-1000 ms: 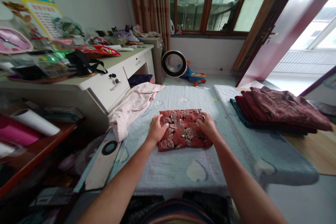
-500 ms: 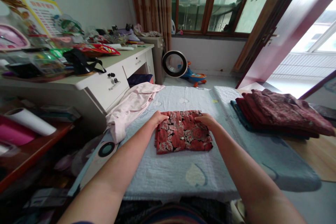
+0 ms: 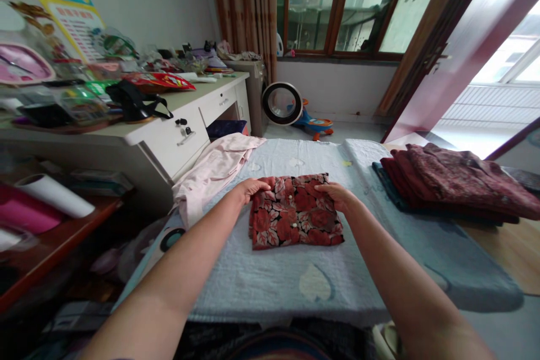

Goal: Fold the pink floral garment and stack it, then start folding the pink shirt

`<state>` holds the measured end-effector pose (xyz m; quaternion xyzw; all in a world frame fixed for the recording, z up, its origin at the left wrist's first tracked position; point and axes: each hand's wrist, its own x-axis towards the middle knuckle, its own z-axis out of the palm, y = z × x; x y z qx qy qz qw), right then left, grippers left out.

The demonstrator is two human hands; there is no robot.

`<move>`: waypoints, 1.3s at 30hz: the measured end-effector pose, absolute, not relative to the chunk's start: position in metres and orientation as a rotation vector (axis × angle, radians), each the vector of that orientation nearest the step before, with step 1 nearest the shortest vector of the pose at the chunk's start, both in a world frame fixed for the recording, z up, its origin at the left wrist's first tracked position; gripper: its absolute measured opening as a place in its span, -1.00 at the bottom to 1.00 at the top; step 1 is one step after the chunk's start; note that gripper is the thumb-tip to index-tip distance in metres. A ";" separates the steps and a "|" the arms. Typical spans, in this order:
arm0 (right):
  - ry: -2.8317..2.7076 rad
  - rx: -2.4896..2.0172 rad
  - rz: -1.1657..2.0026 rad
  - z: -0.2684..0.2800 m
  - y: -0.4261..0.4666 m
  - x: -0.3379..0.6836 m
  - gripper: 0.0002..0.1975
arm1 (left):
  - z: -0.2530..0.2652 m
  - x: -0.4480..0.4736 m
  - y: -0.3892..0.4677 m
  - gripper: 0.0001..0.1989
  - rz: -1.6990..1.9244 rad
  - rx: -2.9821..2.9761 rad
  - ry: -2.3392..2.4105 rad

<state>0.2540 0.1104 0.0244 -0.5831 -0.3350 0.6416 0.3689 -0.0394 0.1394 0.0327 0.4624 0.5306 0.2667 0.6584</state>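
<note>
A red and black floral shirt [image 3: 297,214], folded into a rough rectangle with pale buttons down its middle, lies on the light blue cloth [image 3: 270,287] in front of me. My left hand [image 3: 252,188] grips its far left corner, thumb on top and the other fingers mostly hidden at the side. At the far right corner, my right hand [image 3: 334,196] holds the shirt the same way, its thumb over the fabric. The far edge appears slightly raised between both hands.
To the right sits a stack of folded dark red clothes [image 3: 464,180]. A pale pink garment [image 3: 219,163] drapes over the left edge of the cloth. Along the left wall stands a cluttered desk [image 3: 169,140]. Beyond are a round fan-like ring [image 3: 282,103] and a blue toy [image 3: 314,122].
Both hands still grip the shirt; its far edge has come up slightly, and my right hand sits a little lower along its side. The view has shifted slightly.
</note>
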 end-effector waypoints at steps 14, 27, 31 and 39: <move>-1.118 -1.117 1.273 0.094 0.112 0.286 -0.58 | 0.111 -0.024 0.145 -0.44 1.114 1.519 0.988; -1.437 -1.322 0.928 0.022 0.042 0.289 -0.66 | 0.031 -0.039 0.061 -0.74 1.035 2.459 1.251; -1.690 -1.350 0.838 0.001 -0.009 0.296 -0.73 | 0.001 -0.055 0.020 -0.64 0.848 2.603 1.203; -1.798 -1.437 0.693 0.014 -0.036 0.305 -0.70 | 0.009 -0.042 -0.021 -0.52 0.804 2.809 1.075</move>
